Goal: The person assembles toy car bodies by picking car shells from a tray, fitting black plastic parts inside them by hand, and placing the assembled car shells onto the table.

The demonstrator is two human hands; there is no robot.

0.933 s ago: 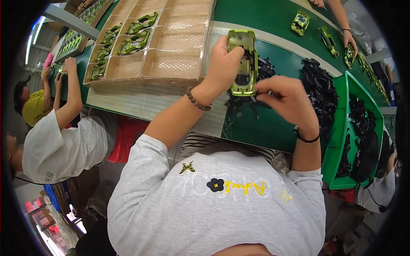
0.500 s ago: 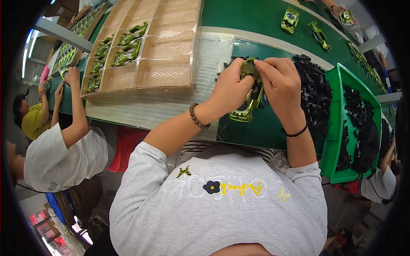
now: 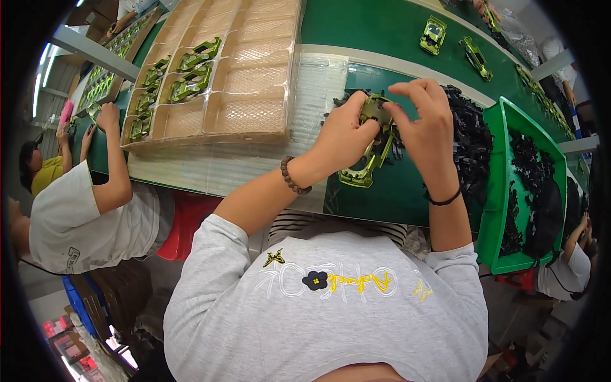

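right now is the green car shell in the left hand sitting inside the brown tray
No, the left hand holds the green car shell to the right of the brown tray.

A red stool (image 3: 184, 221) is seen beside a white-shirted co-worker (image 3: 95, 219), beyond whom a yellow-clad person (image 3: 46, 170) is partly hidden.

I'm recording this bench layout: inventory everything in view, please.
Held car shell: one, green, left hand
Trays: at least two, brownish, left
Tray shells: about five, green, nearer tray
Loose shells: at least two, green, far side
Small parts: uncountable, black, mostly heaped at right
Bin: one, green, right
Work table: one, mostly green, centre
Seat: one, red, left
Other people: several, varied clothing, edges
Shirt: one, grey, wearer's torso
Bracelet: one, brown, left wrist
Band: one, black, right wrist
Left hand: one, bare, holding shell
Right hand: one, bare, beside shell
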